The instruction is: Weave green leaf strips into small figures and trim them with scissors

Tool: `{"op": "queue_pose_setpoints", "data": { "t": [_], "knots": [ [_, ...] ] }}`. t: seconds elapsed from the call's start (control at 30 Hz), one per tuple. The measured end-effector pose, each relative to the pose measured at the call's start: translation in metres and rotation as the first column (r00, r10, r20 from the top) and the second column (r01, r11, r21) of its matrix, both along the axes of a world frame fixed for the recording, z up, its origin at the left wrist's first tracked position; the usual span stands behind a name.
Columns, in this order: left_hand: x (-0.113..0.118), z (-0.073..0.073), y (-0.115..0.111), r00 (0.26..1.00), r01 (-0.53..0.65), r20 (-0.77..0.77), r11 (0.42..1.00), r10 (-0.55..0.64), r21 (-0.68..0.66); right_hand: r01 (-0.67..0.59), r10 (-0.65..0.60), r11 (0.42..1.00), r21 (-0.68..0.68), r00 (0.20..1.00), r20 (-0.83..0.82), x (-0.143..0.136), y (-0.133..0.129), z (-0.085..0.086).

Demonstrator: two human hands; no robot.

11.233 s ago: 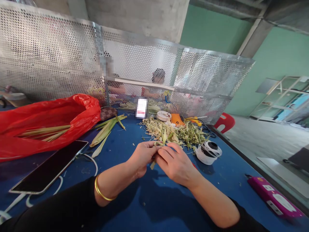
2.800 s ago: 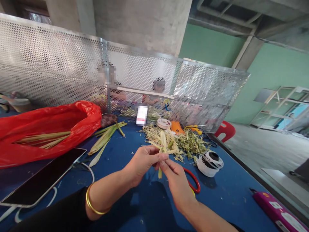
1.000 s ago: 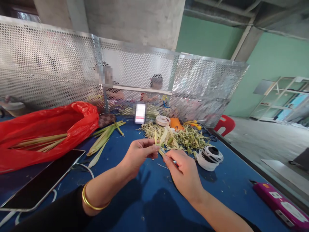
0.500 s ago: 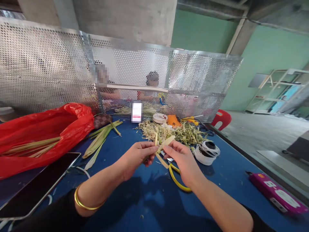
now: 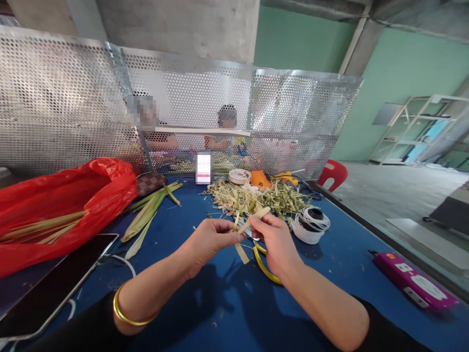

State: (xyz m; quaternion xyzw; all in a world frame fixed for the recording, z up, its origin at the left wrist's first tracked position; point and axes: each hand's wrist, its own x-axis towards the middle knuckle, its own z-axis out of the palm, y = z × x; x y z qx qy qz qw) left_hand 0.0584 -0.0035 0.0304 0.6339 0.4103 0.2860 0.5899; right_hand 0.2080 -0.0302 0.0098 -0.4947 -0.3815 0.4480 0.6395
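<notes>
Walls (image 5: pixel 414 73) of green rise beyond a perforated metal partition (image 5: pixel 198 93); our blue surface (image 5: pixel 179 225) bears a heap of leaf shreds (image 5: pixel 286 198). Slanting inward above the surface, our left hand (image 5: pixel 210 239) and right hand (image 5: pixel 276 244) nearly meet, both pinching a pale leaf strip (image 5: pixel 245 226) between them.

Moderate, cool light covers the bench (image 5: pixel 172 234); soft-edged shadows of the fingers (image 5: pixel 227 238) fall on the near side, suggesting light from above and ahead. Pale glare streaks the perforated metal screen (image 5: pixel 54 98), and glossy highlights line the red plastic bag (image 5: pixel 122 171). The upright phone (image 5: pixel 203 168) is blown out to white and pixelated. Overhead, the ceiling (image 5: pixel 421 17) is dimmer. Wide-angle distortion tilts the shelving unit (image 5: pixel 410 142) and stretches the lower left corner; far background detail is soft.
</notes>
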Motion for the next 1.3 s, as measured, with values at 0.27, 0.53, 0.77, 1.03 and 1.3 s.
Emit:
{"op": "queue_pose_setpoints", "data": {
  "t": [0.27,0.53,0.77,1.03,1.3],
  "knots": [
    [0.002,-0.001,-0.003,0.996,0.024,-0.089,0.995,-0.015,0.099,-0.06,-0.266,0.918,0.392,0.639,0.722,0.019,-0.004,0.018],
    [0.006,-0.007,-0.006,0.992,0.079,-0.106,0.994,-0.071,0.074,-0.259,0.219,0.965,0.03,0.868,0.445,0.007,-0.005,0.016],
    [0.005,-0.009,-0.005,0.962,0.169,-0.255,0.947,-0.098,0.272,-0.06,-0.058,0.985,0.164,0.77,0.636,0.005,-0.005,0.006],
    [0.001,-0.008,-0.004,0.94,0.283,-0.286,0.896,-0.188,0.343,0.018,-0.137,0.982,0.187,0.749,0.648,0.001,-0.006,-0.001],
    [0.004,0.0,-0.006,0.971,0.234,-0.09,0.961,-0.223,0.148,-0.086,-0.011,0.984,0.159,0.847,0.531,0.002,-0.005,0.0]
  ]
}}
